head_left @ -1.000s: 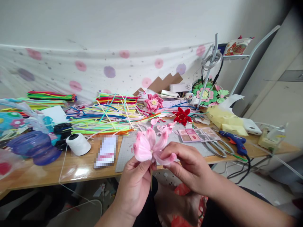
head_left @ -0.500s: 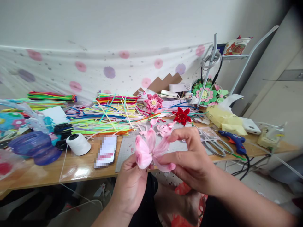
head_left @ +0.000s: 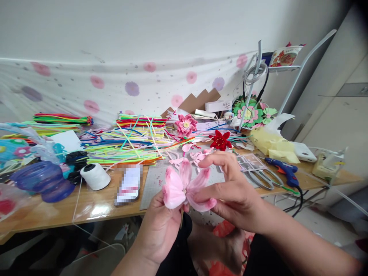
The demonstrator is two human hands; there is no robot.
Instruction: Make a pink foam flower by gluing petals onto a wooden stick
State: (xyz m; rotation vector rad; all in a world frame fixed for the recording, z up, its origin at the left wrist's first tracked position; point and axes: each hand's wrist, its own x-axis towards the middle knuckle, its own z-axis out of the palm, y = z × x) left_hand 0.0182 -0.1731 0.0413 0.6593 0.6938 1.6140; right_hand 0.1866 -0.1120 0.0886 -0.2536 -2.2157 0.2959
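Pink flower (head_left: 175, 191) being held up in both hands in front of the table

In the head view, the flower is facing up toward the camera, in the air near the front edge of a grey mat (head_left: 150, 193). The left hand (head_left: 161, 228) is grasping it from below, at the base behind the petals, and part of a thin stem is showing beneath. The right hand (head_left: 241, 199) is pinching the lower right petal, with one finger pressing on its upper face and the thumb coming from underneath; another finger is arching above, close to the tip of the upper right petal.

Beyond the hands, small pink pieces (head_left: 198, 156) are lying on the mat. A red flower (head_left: 220, 140) and a rosy flower with a yellow centre (head_left: 186, 125) are sitting farther back. Many coloured fuzzy stems (head_left: 123, 157) are spreading across the wooden table (head_left: 63, 214) to the left. A white thread cone (head_left: 96, 179) is standing there, between a purple-blue vase (head_left: 43, 182) and a pixelated object (head_left: 129, 186). A blue glue gun (head_left: 289, 172) is resting on the right side.
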